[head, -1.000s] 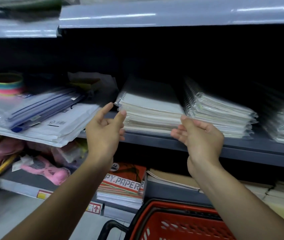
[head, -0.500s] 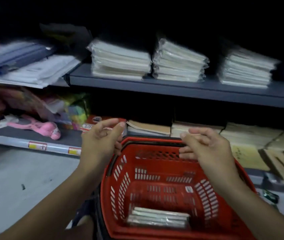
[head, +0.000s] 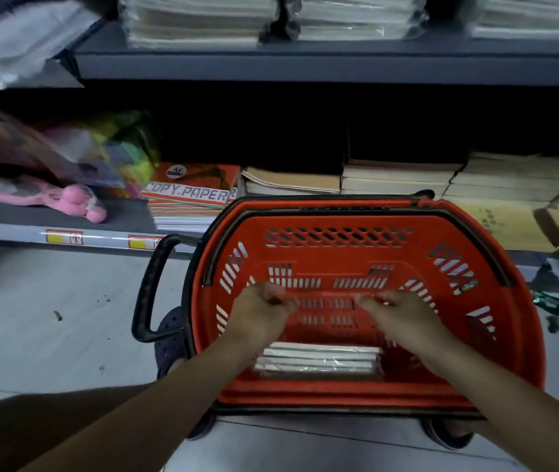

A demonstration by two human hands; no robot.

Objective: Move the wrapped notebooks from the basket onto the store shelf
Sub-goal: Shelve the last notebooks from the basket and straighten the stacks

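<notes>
We hold our left hand [head: 260,313] and right hand [head: 402,316] loosely curled and empty over the red basket [head: 339,247], above the wrapped notebooks [head: 319,360] at its near side.

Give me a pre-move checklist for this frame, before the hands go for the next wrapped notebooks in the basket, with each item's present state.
1. Wrapped notebooks left in the red basket: ok, a small stack lies at the near end of its floor.
2. Left hand free: ok, fingers loosely curled, holding nothing.
3. Right hand free: ok, holding nothing.
4. Hands on the stack: not ok, both are above the basket floor, beyond the stack.
5. Room on the upper shelf: cannot tell, the notebook stacks there are cut off by the frame's top.
6. Basket steady: ok, it sits upright on the floor.
</notes>
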